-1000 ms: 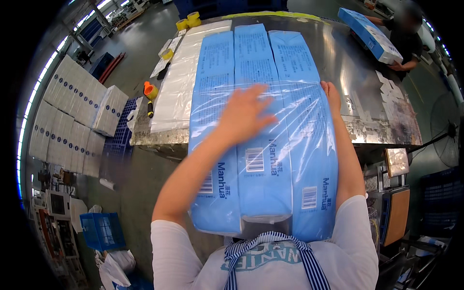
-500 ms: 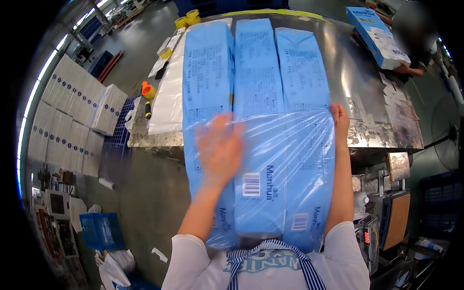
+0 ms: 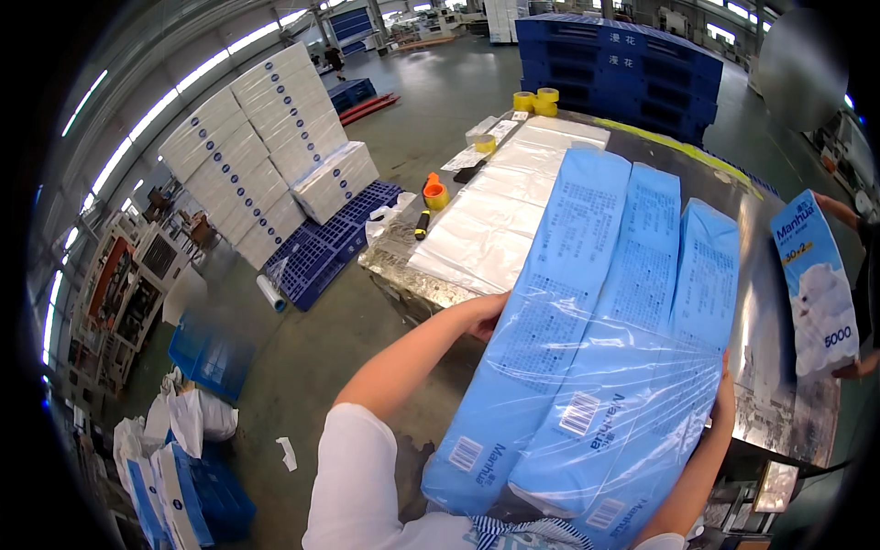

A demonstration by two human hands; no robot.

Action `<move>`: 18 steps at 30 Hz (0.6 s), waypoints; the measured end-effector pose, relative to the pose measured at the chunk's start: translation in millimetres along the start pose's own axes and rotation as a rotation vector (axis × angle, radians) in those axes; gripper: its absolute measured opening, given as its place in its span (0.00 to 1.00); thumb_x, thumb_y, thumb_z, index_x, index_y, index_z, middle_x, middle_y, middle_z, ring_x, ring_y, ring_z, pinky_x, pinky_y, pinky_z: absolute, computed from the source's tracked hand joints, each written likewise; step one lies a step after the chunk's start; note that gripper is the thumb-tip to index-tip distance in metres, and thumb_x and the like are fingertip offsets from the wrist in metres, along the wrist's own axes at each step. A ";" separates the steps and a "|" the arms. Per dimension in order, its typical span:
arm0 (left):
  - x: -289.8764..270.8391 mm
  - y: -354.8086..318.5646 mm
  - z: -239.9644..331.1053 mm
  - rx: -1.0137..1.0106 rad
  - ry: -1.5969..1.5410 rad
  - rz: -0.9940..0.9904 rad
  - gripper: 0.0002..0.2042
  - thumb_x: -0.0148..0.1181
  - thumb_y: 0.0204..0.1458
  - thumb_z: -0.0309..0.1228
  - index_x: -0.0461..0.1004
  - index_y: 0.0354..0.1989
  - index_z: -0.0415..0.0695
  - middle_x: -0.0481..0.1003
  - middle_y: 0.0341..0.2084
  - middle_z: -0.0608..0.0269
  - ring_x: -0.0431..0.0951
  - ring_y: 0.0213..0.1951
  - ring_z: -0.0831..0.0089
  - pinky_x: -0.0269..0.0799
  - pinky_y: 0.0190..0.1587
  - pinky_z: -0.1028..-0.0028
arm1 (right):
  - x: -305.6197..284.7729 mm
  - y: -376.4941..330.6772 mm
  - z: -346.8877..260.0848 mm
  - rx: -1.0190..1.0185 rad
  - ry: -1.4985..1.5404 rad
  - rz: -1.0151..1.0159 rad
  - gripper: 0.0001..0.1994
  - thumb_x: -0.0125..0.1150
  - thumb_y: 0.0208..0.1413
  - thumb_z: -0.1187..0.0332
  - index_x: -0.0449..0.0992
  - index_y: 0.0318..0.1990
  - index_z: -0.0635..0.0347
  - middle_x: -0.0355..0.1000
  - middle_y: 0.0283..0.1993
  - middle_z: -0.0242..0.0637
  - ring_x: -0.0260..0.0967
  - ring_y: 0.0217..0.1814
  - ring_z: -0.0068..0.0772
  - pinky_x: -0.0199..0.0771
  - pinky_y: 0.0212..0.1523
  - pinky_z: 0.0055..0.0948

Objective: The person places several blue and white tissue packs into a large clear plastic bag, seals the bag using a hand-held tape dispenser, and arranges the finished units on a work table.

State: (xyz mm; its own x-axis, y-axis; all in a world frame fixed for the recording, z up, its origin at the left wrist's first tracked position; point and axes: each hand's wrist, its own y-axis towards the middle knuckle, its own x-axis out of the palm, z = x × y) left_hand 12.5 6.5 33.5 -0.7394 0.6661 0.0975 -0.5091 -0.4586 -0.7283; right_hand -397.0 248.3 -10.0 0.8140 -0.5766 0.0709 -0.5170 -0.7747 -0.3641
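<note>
Three long blue packs (image 3: 634,252) lie side by side, their near ends toward my body and past the table's edge. Clear plastic film (image 3: 655,362) with stretched creases covers their near halves. My left hand (image 3: 486,316) holds the outer side of the left pack, its fingertips hidden behind it. Against the right pack's outer side, my right hand (image 3: 723,394) grips through the film, its fingers mostly hidden. The bundle tilts to the right in view.
A metal-topped table (image 3: 765,367) carries white plastic sheets (image 3: 486,225), yellow tape rolls (image 3: 536,101), an orange tape dispenser (image 3: 434,191) and a black-and-yellow cutter (image 3: 422,225). At right, another person's hands hold a blue-and-white pack (image 3: 816,284). Wrapped white bales (image 3: 266,147) stand left near a blue pallet (image 3: 330,238).
My view has swung left. My left hand has gone from the packs' top to the left pack's outer side. The other person's pack now stands more upright.
</note>
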 end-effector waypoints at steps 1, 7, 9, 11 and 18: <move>0.3 -0.9 6.7 -0.055 0.020 0.002 0.23 0.51 0.50 0.51 0.73 0.39 0.41 0.76 0.27 0.66 0.77 0.26 0.78 0.75 0.25 0.77 | -11.7 6.4 6.9 -0.013 -0.023 -0.055 0.29 0.41 0.57 0.46 0.68 0.47 0.68 0.72 0.38 0.36 0.71 0.36 0.30 0.71 0.38 0.28; -57.7 80.9 -10.2 -0.306 -0.088 -0.169 0.10 0.54 0.52 0.36 0.73 0.31 0.41 0.75 0.21 0.66 0.75 0.20 0.80 0.72 0.19 0.84 | -14.2 -7.7 4.7 -0.047 0.159 -0.192 0.12 0.52 0.54 0.70 0.68 0.43 0.68 0.72 0.36 0.39 0.72 0.33 0.29 0.76 0.33 0.30; -62.5 82.4 -0.2 -0.322 0.025 -0.186 0.08 0.56 0.50 0.34 0.73 0.30 0.41 0.75 0.21 0.65 0.75 0.20 0.80 0.73 0.19 0.83 | -26.7 3.4 3.2 0.059 0.162 -0.218 0.12 0.54 0.51 0.74 0.69 0.43 0.68 0.73 0.36 0.40 0.73 0.34 0.31 0.77 0.35 0.31; -63.5 89.7 8.5 -0.284 0.083 -0.169 0.06 0.57 0.48 0.31 0.73 0.29 0.41 0.75 0.21 0.65 0.76 0.21 0.79 0.74 0.20 0.81 | -29.5 -1.8 -14.9 0.128 0.041 -0.208 0.11 0.53 0.51 0.75 0.70 0.43 0.68 0.73 0.36 0.40 0.73 0.34 0.32 0.77 0.35 0.32; -46.1 74.4 6.0 0.024 0.077 0.091 0.13 0.55 0.49 0.30 0.73 0.39 0.33 0.75 0.31 0.53 0.77 0.32 0.67 0.76 0.34 0.68 | -1.8 25.1 -26.8 0.243 -0.084 -0.179 0.12 0.52 0.52 0.71 0.70 0.42 0.71 0.72 0.38 0.43 0.72 0.36 0.31 0.74 0.35 0.29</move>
State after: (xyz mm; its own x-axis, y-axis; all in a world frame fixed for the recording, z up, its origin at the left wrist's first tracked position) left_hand 6.0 -61.8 -21.1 -0.7474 0.6640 -0.0213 -0.4526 -0.5324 -0.7154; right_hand -418.5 223.0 5.6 0.9107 -0.4051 0.0810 -0.2930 -0.7716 -0.5646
